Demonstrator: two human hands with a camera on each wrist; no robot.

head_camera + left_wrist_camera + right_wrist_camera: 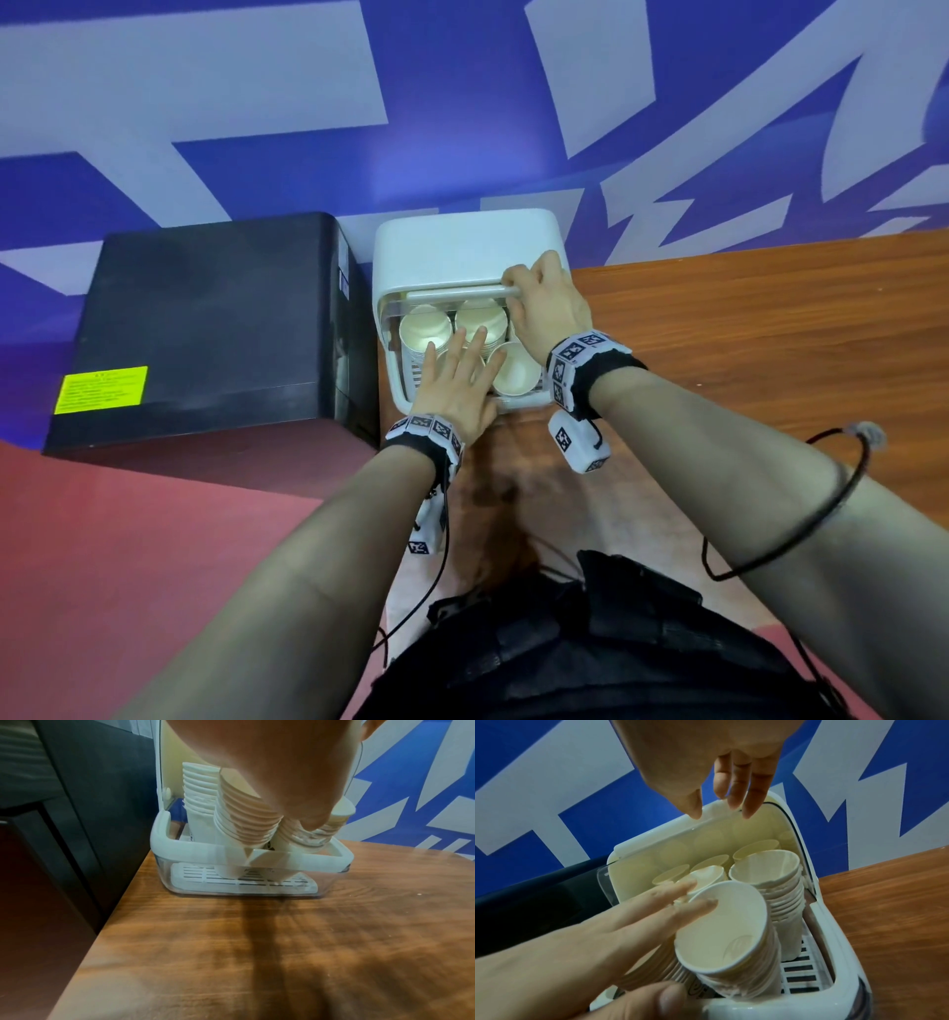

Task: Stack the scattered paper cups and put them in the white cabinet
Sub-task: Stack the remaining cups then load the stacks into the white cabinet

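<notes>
Wooden table (770, 349): black box (205, 329) beside white cabinet (462, 241).

yellow label (101, 389) on black box (215, 329), text illegible

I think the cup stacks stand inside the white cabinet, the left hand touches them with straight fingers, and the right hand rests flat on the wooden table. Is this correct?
Not quite. The right hand is not on the table; it holds the bar handle of the cabinet lid, as the head view shows. The cup stacks do stand inside, and the left hand touches them with straight fingers.
</notes>
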